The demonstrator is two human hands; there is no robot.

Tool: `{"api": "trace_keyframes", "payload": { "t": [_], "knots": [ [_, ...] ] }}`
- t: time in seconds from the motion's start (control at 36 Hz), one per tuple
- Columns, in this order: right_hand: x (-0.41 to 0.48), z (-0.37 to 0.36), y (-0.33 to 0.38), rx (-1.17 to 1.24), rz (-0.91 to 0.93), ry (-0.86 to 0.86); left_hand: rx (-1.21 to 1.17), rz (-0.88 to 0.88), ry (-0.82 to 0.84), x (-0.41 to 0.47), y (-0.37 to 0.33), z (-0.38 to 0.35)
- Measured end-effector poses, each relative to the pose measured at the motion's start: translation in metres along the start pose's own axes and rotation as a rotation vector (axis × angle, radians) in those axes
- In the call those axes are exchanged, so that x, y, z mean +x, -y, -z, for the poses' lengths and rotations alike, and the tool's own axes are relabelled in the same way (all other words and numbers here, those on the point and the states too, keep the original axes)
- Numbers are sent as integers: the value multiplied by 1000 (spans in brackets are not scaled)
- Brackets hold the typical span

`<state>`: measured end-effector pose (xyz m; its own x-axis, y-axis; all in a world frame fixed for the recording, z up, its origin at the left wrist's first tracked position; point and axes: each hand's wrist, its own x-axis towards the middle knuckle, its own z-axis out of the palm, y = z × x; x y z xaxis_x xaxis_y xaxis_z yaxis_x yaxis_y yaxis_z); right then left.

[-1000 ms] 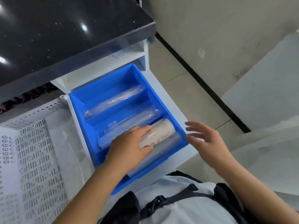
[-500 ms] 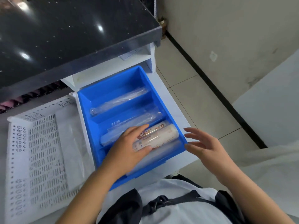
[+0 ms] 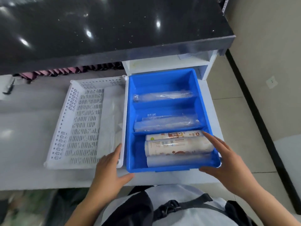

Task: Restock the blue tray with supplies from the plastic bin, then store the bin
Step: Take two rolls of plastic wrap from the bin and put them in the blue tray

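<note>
The blue tray (image 3: 162,79) sits on a white counter, split into three compartments. Its near compartment holds two printed white rolls (image 3: 177,146) and a clear wrapped roll. The middle and far compartments each hold clear wrapped rolls (image 3: 164,123). To its left stands the white perforated plastic bin (image 3: 84,121), with only a clear plastic sheet inside. My left hand (image 3: 110,170) is open at the tray's near left corner, fingers against the bin's near right corner. My right hand (image 3: 223,162) is open at the tray's near right corner, fingers over the rim.
A black glossy countertop (image 3: 114,26) overhangs the back. A white shelf unit (image 3: 171,64) stands behind the tray. Tiled floor (image 3: 244,128) lies to the right, beyond the counter edge. A black strap and buckle cross my chest at the bottom.
My left hand let go of the printed roll and drew back to the tray's near left corner. The right hand moved onto the tray's right corner. The camera swung left.
</note>
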<state>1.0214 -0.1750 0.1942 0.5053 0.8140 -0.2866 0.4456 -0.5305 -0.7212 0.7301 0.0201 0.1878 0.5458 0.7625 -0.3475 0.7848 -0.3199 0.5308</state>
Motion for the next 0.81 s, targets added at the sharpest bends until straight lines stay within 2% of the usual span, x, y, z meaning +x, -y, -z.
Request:
{"api": "trace_keyframes", "payload": {
  "t": [0.14, 0.42, 0.58, 0.81],
  "knots": [
    [2, -4, 1, -78, 24, -32, -102, 29, 17, 0, -1, -6],
    [3, -7, -5, -127, 36, -40, -95, 52, -42, -1, -4, -6],
    [4, -11, -11, -132, 64, -66, -79, 106, -15, 0, -3, -8],
    [4, -12, -16, -131, 86, -48, -83, 93, 2, 1, -2, -7]
  ]
}}
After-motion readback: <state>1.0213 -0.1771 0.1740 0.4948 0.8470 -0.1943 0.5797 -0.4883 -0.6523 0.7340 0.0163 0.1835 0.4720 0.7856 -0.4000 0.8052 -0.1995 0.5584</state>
